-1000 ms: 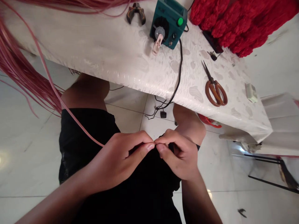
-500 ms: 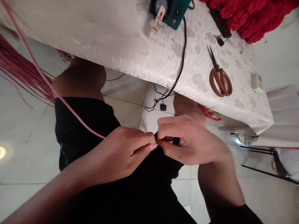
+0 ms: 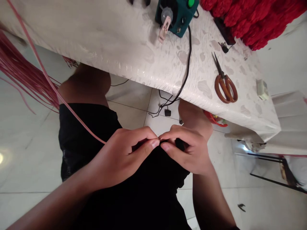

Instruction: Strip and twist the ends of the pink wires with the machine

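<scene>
**Pink cord (image 3: pixel 79 117) pinched between two bare grips**

The left grip (image 3: pixel 120 159) is closed, thumb and forefinger on the cord's end; the right grip (image 3: pixel 189 150) curls shut against it, its hold hidden by its fingers and the black shorts (image 3: pixel 74 137) behind. Beyond the grips lie a white tabletop (image 3: pixel 96 35), orange-handled scissors (image 3: pixel 225 91), a teal box (image 3: pixel 184 16) with unreadable markings, and a black cable (image 3: pixel 184 70). Red bundles (image 3: pixel 251 19) run off the top right; pink strands (image 3: pixel 21 75) hang far left.
</scene>
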The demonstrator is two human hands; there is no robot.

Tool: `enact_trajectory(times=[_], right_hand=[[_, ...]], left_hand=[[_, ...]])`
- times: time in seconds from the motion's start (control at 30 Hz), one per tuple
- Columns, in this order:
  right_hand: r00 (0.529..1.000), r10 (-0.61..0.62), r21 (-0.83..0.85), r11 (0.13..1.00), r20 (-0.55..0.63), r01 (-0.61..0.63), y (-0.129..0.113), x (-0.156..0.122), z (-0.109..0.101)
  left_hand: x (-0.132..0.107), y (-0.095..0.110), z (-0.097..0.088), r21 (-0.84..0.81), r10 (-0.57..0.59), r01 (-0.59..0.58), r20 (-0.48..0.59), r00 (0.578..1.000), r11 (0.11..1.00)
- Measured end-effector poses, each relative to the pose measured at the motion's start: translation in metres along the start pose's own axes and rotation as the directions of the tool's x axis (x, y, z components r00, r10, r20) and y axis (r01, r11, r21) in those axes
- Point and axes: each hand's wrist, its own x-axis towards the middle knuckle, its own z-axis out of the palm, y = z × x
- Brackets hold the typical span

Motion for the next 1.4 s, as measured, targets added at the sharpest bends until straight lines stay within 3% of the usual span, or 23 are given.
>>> enact_trajectory(times=[0.3, 0.6, 0.83, 1.1, 1.4], right_hand=[[0.993, 0.032, 0.035, 0.999, -0.118, -0.028, -0.002, -0.001, 0.01], [0.969, 0.172, 0.274, 0.954, -0.18, -0.118, -0.002, -0.006, 0.025], [0.978, 0.154, 0.105, 0.985, -0.139, -0.14, -0.01, -0.002, 0.019], [0.98, 0.09, -0.107, 0.988, -0.176, -0.109, -0.014, -0.003, 0.019], [0.972, 0.053, -0.165, 0.982, -0.23, -0.093, -0.015, -0.004, 0.017]], left_hand=[[0.0, -0.002, 0.002, -0.032, 0.016, -0.017, -0.035, 0.999, 0.999], [0.0, 0.0, 0.002, -0.03, 0.065, -0.067, -0.072, 0.995, 0.997], [0.002, -0.007, 0.004, 0.002, 0.102, -0.102, 0.009, 0.995, 0.995], [-0.002, -0.008, 0.007, 0.04, 0.144, -0.146, 0.043, 0.989, 0.988], [-0.001, -0.009, 0.007, 0.065, 0.162, -0.164, 0.027, 0.986, 0.984]])
